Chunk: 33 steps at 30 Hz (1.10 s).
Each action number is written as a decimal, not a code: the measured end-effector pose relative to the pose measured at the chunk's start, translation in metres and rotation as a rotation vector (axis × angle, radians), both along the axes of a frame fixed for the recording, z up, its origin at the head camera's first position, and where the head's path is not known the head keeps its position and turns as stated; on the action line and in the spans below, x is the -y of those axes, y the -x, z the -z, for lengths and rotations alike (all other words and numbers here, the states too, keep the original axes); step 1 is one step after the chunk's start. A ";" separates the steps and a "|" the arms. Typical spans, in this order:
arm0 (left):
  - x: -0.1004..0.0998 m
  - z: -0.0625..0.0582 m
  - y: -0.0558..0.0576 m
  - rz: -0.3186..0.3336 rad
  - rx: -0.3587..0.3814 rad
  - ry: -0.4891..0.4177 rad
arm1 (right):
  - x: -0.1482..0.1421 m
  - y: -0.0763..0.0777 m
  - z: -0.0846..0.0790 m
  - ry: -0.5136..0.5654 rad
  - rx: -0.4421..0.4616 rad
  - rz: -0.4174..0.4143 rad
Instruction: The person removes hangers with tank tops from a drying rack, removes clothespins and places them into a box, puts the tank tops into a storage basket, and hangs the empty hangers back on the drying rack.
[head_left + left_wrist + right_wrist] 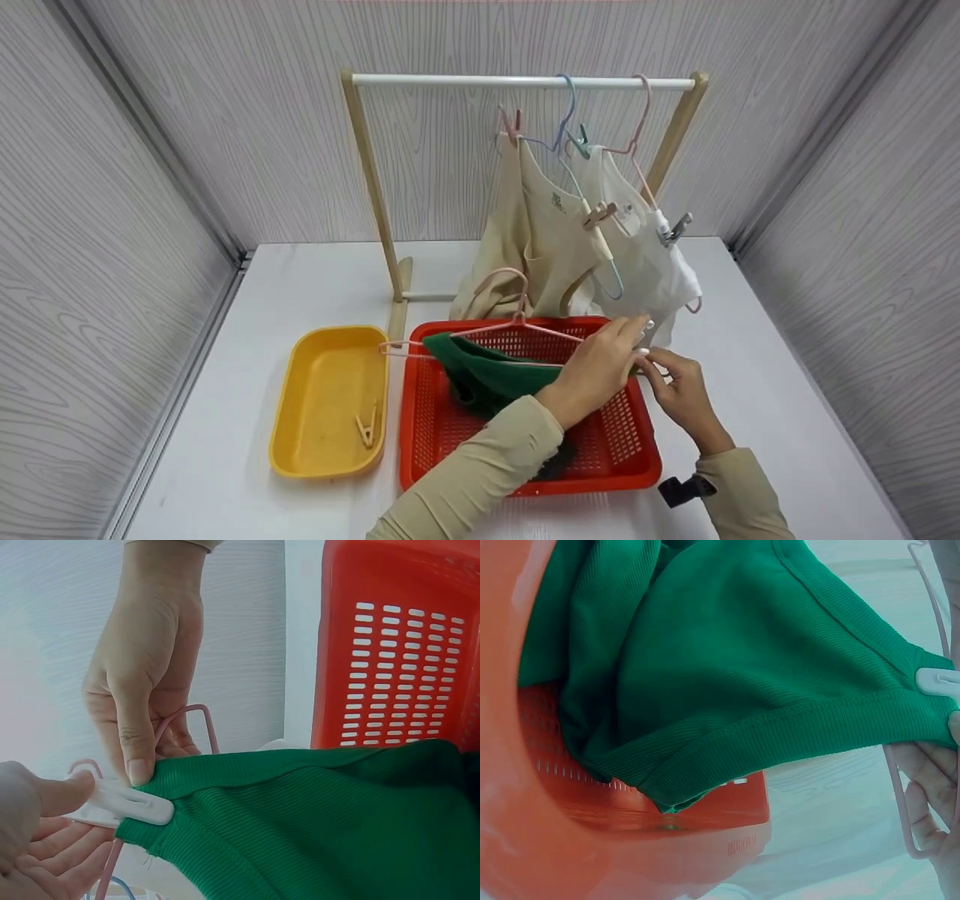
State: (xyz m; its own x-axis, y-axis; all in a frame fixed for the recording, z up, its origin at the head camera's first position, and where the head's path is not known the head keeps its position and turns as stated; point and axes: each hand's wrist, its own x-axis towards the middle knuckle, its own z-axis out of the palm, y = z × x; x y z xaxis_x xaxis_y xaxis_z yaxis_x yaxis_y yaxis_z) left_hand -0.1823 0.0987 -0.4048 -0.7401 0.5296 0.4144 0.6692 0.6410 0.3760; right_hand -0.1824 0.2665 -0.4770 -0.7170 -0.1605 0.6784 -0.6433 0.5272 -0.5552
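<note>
Nearest, beige sleeves (480, 469) are lying at approx. 6 & 5 o'clock. The red basket (530, 490) is standing just beyond, w/ the yellow tray (326, 420) standing beside it at 9 o'clock; one wooden clothespin (366, 431) is resting in this tray. The green garment (495, 375) is hanging on a pink hanger (520, 320) & drooping into the basket. At approx. 2 o'clock of the basket, the L hand (596, 364) is pinching a white clothespin (131, 802), whose tip is sitting over the garment's end. Whether it's fully clamped, I cannot tell. The R hand (682, 386) is gripping the garment's edge next to the pin, the hanger's end running by its fingers. Farther, at 12 o'clock, the rack (450, 79) is carrying a beige garment (559, 247) and, at 1 o'clock, a white garment (645, 285).
</note>
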 end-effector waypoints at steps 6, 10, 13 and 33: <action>-0.001 0.002 -0.001 0.019 0.010 -0.036 | -0.001 -0.001 0.000 0.006 -0.023 0.000; -0.001 0.003 -0.001 0.045 0.014 -0.064 | -0.002 -0.001 0.000 0.008 -0.023 0.009; 0.000 0.002 -0.002 0.066 0.013 -0.077 | -0.004 0.000 0.002 0.019 -0.034 -0.002; 0.005 0.005 0.002 0.155 -0.002 -0.132 | -0.004 0.001 0.003 0.065 -0.079 -0.041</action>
State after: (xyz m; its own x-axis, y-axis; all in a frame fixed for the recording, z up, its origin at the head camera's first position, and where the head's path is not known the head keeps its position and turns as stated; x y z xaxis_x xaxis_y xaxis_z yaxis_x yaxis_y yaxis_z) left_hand -0.1841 0.0940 -0.4099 -0.6530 0.5779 0.4895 0.7569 0.4754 0.4484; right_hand -0.1834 0.2701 -0.4802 -0.6542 -0.1424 0.7428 -0.7071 0.4636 -0.5340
